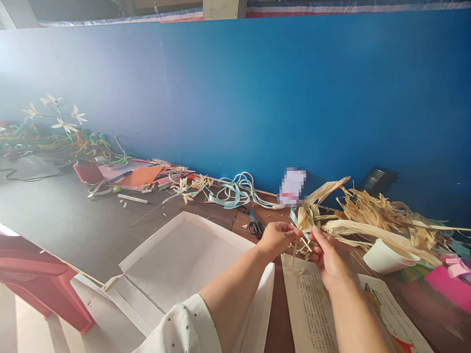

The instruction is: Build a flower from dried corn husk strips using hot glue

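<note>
My left hand (278,238) and my right hand (329,256) come together over the table's right part, fingers closed. Between their fingertips is a small corn husk piece (304,240) with a thin pale stick and a light blue strip; its exact form is too small to make out. Right behind them lies a heap of dried corn husks (371,208), with pale and brown leaves. Black-handled scissors (255,226) rest just left of my left hand. Beneath the right hand is a printed sheet of paper (312,311).
A shallow white cardboard box (184,251) lies open at the left. To the right stand a pale cup (389,258) and a magenta container (457,289). Blue ribbon (230,195), an orange card (144,176) and husk flowers (184,190) line the blue wall (294,90). A red chair (37,279) stands at left.
</note>
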Demonstrator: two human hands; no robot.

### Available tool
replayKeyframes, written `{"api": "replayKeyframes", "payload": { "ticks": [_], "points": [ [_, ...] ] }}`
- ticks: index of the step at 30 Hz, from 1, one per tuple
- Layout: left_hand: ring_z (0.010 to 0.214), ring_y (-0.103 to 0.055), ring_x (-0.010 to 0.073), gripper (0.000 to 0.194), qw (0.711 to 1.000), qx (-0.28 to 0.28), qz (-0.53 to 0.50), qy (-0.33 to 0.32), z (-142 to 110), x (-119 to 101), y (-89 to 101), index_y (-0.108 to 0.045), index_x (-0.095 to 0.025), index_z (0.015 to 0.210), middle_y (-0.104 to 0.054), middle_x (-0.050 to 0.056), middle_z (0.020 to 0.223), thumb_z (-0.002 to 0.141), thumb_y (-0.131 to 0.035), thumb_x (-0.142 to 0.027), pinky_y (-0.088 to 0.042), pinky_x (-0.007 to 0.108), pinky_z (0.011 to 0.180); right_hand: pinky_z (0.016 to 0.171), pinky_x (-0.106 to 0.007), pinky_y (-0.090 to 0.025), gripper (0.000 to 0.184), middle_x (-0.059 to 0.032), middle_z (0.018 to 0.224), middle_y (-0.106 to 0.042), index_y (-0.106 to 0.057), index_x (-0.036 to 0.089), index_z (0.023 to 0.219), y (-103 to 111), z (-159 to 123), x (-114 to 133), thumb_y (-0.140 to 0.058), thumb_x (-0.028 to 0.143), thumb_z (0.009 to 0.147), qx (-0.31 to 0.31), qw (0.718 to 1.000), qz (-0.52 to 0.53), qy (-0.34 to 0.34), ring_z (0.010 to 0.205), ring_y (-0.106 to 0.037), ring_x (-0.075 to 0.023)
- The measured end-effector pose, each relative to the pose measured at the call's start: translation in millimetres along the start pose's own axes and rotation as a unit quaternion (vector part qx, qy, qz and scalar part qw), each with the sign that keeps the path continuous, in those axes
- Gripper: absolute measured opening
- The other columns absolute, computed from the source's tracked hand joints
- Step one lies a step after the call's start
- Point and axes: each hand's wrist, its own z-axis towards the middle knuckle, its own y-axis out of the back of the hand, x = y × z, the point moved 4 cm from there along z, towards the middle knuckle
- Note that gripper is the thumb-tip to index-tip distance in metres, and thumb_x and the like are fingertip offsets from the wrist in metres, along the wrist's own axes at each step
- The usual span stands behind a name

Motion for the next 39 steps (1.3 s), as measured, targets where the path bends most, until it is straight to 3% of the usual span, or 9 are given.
{"api": "replayKeyframes", "payload": {
  "ticks": [7,13,18,31,39],
  "points": [
    [0.055,-0.038,0.0052,0.038,1.000,0.005,0.012,0.009,-2.1,-1.9,-2.0,-0.063,-0.010,0.071,-0.048,-0.003,0.058,0.061,-0.072,-0.046,-0.031,0.023,0.058,0.035,-0.017,-0.031,0.028,0.0026,0.067,-0.054,-0.066,0.018,0.071,-3.3,-1.9,-2.7,-0.081,0.038,0.057,0.038,0.996,0.053,-0.060,0.048,-0.036,-0.0046],
    [0.054,-0.038,0.0046,0.029,0.999,0.023,0.023,0.011,-4.2,-3.4,-4.9,-0.062,-0.010,0.073,-0.048,-0.003,0.058,0.069,-0.067,-0.038,-0.033,0.023,0.059,0.036,-0.015,-0.029,0.026,0.0048,0.062,-0.050,-0.064,0.015,0.072,-5.8,-2.7,-6.8,-0.081,0.030,0.059,0.092,0.979,0.130,-0.123,0.047,-0.034,-0.0025],
    [0.054,-0.038,0.0044,0.028,1.000,0.015,0.009,-0.002,-2.4,-2.2,-3.4,-0.061,-0.010,0.072,-0.048,-0.003,0.059,0.068,-0.068,-0.037,-0.032,0.022,0.058,0.036,-0.015,-0.030,0.026,0.0055,0.066,-0.053,-0.062,0.017,0.072,-3.3,-0.7,-8.3,-0.081,0.029,0.058,0.060,0.984,0.129,-0.111,0.047,-0.036,-0.0032],
    [0.053,-0.038,0.0043,0.033,1.000,0.022,0.004,-0.002,-2.8,-1.4,-5.9,-0.060,-0.010,0.072,-0.049,-0.002,0.060,0.068,-0.069,-0.041,-0.033,0.022,0.057,0.035,-0.013,-0.031,0.026,0.0047,0.064,-0.053,-0.064,0.015,0.073,-4.9,-1.2,-6.7,-0.082,0.028,0.058,0.071,0.977,0.161,-0.118,0.046,-0.036,-0.0019],
    [0.054,-0.035,0.0044,0.036,1.000,0.011,-0.004,-0.017,-0.6,-2.3,-0.4,-0.060,-0.009,0.072,-0.050,-0.001,0.061,0.064,-0.071,-0.043,-0.026,0.021,0.053,0.035,-0.018,-0.030,0.027,0.0018,0.069,-0.056,-0.066,0.021,0.077,-0.2,1.8,-3.0,-0.075,0.043,0.066,0.042,0.982,0.161,-0.094,0.047,-0.036,-0.0045]
  ]
}}
